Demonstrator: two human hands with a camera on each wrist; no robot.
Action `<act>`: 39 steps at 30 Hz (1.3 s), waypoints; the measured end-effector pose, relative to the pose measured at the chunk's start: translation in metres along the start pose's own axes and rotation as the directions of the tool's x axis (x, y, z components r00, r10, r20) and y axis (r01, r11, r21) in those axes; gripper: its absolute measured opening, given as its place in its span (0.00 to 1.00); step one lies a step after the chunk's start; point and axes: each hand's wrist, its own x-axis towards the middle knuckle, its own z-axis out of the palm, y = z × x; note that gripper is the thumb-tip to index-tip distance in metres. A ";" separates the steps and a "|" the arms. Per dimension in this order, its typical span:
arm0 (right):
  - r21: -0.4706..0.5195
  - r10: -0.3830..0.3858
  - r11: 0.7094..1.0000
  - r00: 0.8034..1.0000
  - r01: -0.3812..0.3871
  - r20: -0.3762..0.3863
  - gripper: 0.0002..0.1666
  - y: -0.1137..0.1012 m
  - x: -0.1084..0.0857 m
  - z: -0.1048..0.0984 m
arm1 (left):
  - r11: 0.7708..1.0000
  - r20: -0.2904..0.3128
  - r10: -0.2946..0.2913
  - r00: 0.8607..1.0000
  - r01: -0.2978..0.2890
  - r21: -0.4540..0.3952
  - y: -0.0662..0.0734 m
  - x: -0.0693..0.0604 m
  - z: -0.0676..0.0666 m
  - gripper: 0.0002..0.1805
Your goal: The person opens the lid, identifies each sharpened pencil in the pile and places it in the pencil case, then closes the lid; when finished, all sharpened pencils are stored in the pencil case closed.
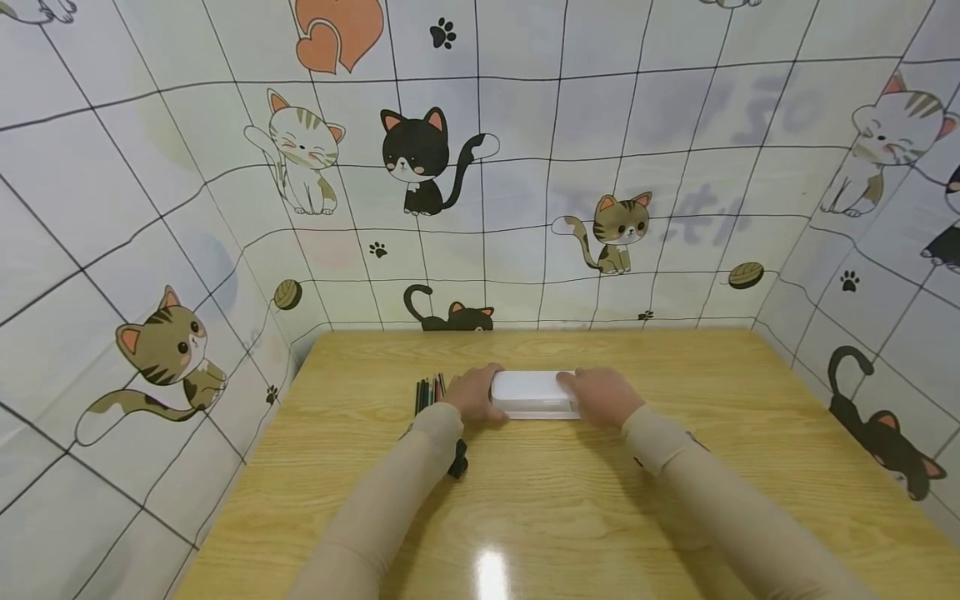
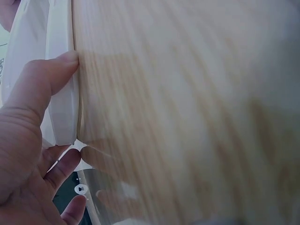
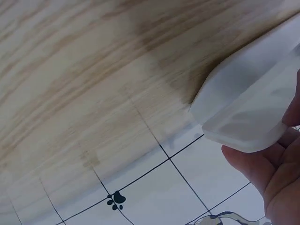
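Our left grip [image 1: 472,395] and right grip [image 1: 606,398] clasp the white box [image 1: 528,388] at opposite ends, probably so that neither end slips.

A white oblong box [image 1: 527,388] with rounded corners lies crosswise on the wood-grain table [image 1: 558,492].

Pretty ordinary wood-grain desk [image 1: 555,500], bright glare spot [image 1: 492,575] on the near side. The gridded far wall [image 1: 517,196] is all cartoons: black-and-white cat [image 1: 416,154] left of a brown striped cat [image 1: 621,227], orange hearts [image 1: 360,29] up top.
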 end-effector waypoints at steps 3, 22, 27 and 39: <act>0.066 0.016 0.998 1.000 -0.018 0.024 0.26 0.006 -0.001 0.003 | 1.000 0.001 0.000 1.000 0.000 -0.017 -0.006 0.006 0.006 0.51; 0.607 0.064 0.783 0.988 -0.136 0.140 0.28 0.046 -0.037 0.001 | 0.999 0.012 -0.027 1.000 0.027 -0.034 -0.007 0.008 0.007 0.50; 0.643 0.067 0.757 0.993 -0.114 0.097 0.28 0.049 -0.038 0.003 | 0.999 0.018 -0.035 0.999 0.036 -0.040 -0.006 0.008 0.006 0.50; 0.709 0.162 0.684 0.984 -0.170 0.079 0.25 0.055 -0.037 0.012 | 0.996 0.033 -0.049 0.998 0.052 -0.069 -0.001 0.002 0.001 0.52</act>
